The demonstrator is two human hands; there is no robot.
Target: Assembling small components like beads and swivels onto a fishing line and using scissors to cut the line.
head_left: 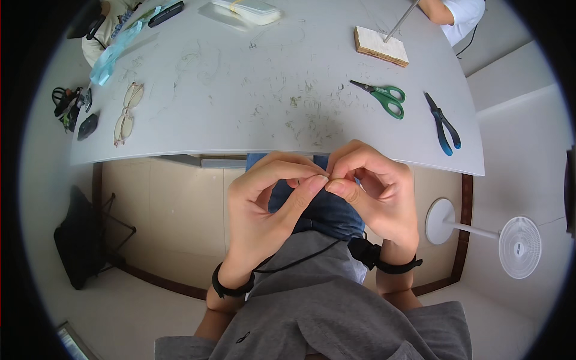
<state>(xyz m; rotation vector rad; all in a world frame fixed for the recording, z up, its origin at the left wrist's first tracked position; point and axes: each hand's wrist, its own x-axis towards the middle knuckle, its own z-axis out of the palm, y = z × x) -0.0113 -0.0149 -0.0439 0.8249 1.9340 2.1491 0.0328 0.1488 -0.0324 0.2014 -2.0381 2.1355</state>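
Shirt (336,294) below, pinch over the lap (327,217)

Left hand (255,219) and right hand (391,201) are held tip to tip, thumbs and forefingers closed; any piece pinched between them cannot be made out. Steadiness is presumably lent by each. Scissors (382,97) and pliers (440,119) are laid on the table (198,129), seemingly for easy reach.

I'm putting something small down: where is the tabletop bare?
Bare tabletop shows near the front edge between eyeglasses and scattered dark scraps, and between green scissors and blue-handled pliers. Scraps crowd the middle; pale-blue ribbon and a black object, the far left.
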